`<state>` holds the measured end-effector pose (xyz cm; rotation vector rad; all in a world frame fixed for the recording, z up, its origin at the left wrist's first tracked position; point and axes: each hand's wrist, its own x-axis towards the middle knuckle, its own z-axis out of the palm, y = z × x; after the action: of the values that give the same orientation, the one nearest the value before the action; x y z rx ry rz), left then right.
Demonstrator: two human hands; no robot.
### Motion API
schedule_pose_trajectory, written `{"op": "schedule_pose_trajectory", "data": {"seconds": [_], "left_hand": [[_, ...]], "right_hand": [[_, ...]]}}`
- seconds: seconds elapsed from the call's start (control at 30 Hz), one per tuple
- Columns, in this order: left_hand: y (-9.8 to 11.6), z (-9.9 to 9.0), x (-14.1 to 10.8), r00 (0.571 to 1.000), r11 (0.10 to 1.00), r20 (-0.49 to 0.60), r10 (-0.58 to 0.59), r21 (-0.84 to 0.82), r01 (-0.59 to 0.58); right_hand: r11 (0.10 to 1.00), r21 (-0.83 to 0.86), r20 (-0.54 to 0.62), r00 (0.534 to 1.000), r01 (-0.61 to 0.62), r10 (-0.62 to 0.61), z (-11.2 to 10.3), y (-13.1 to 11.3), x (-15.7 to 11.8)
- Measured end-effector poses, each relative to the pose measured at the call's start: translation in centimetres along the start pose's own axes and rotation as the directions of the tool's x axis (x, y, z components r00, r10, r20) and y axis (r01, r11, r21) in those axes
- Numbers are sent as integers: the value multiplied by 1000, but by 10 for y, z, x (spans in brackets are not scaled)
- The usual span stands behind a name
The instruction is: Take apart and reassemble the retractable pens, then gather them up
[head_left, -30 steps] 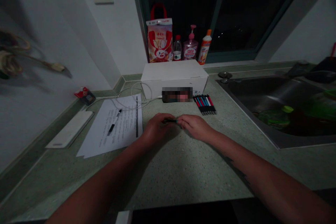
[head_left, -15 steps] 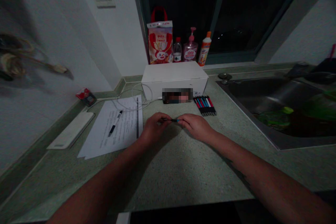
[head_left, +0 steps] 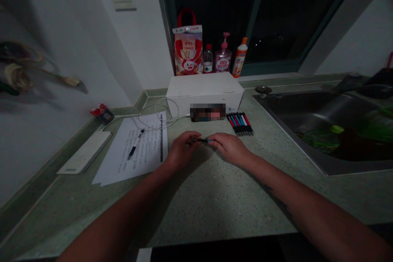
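While between both hands, a pen

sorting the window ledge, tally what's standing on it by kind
bag: 1
water bottle: 1
pump bottle: 1
orange-capped bottle: 1
total: 4

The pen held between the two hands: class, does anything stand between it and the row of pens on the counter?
No object does: only speckled counter lies between the pen and the row of pens. The right hand, though, sits at the pen's blue end, on the side toward the row.
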<state>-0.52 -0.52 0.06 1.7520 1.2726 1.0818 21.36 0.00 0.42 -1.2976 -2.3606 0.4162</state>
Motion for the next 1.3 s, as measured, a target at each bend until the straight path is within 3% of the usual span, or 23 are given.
{"op": "schedule_pose_trajectory", "data": {"seconds": [0.2,0.33,0.43,0.73,0.87,1.03,1.17,1.23,1.3], "left_hand": [[1,0,0,1000,1000,21,13,13,-13],[0,0,0,998,999,42,-46,-20,47],[0,1,0,1000,1000,5,1,6,-1],[0,1,0,1000,1000,7,-27,14,27],[-2,-1,0,998,999,51,-37,33,35],[1,-3,-1,999,990,13,31,135,-33],[4,-4,-1,997,994,-63,52,101,-46],[4,-5,0,989,996,-137,48,86,-36],[3,-5,0,988,996,-143,53,83,-42]], "right_hand": [[1000,15,-6,1000,10,-10,0,-1,-1],[1000,9,-13,1000,14,-14,-1,-1,-1],[1000,0,-15,1000,9,-9,-1,-1,0],[1000,12,-7,1000,-3,3,2,3,0],[999,38,7,1000,-14,14,0,2,-1],[982,180,50,997,-63,55,0,1,-3],[935,351,-91,992,-53,91,2,9,0],[864,499,-176,967,-76,186,3,17,3],[732,672,-192,928,-114,321,4,24,6]]}}
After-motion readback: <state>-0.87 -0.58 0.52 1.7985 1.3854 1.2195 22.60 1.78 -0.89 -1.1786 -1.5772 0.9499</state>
